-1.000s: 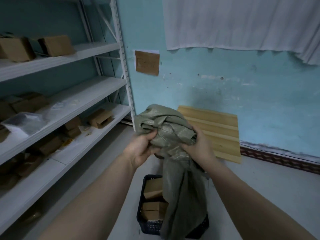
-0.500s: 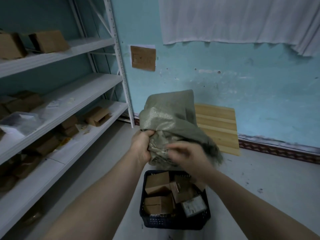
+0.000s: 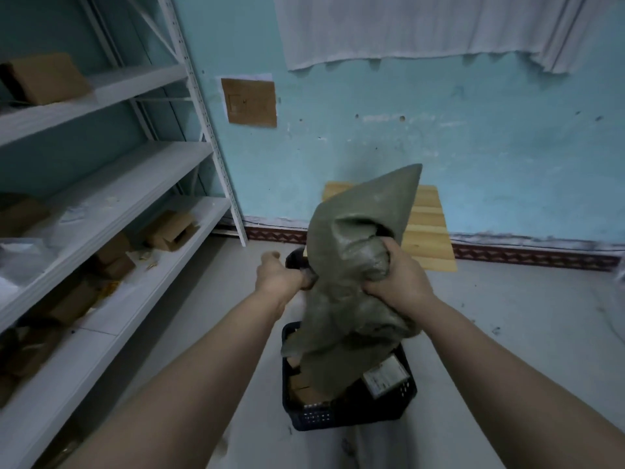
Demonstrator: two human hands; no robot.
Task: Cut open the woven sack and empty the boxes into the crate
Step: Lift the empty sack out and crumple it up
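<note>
A limp grey-green woven sack (image 3: 341, 299) hangs bunched above a dark plastic crate (image 3: 351, 414) on the floor. My right hand (image 3: 395, 275) grips a crumpled wad of the sack from the right. My left hand (image 3: 280, 275) pinches the sack's left edge, fingers closed on it. One corner of the sack sticks up toward the wall; its lower part drapes into the crate. Cardboard boxes (image 3: 301, 387) and a labelled box (image 3: 385, 377) lie in the crate, partly hidden by the sack.
White metal shelving (image 3: 111, 211) with cardboard boxes runs along the left. A wooden board (image 3: 429, 231) leans against the blue wall behind the crate. A white curtain (image 3: 422, 25) hangs above. Grey floor (image 3: 507, 316) lies to the right.
The sack has shifted right and lower, with one corner now pointing up. My right hand has taken a fresh grip on the bunched fabric. The view has tilted down toward the crate.
</note>
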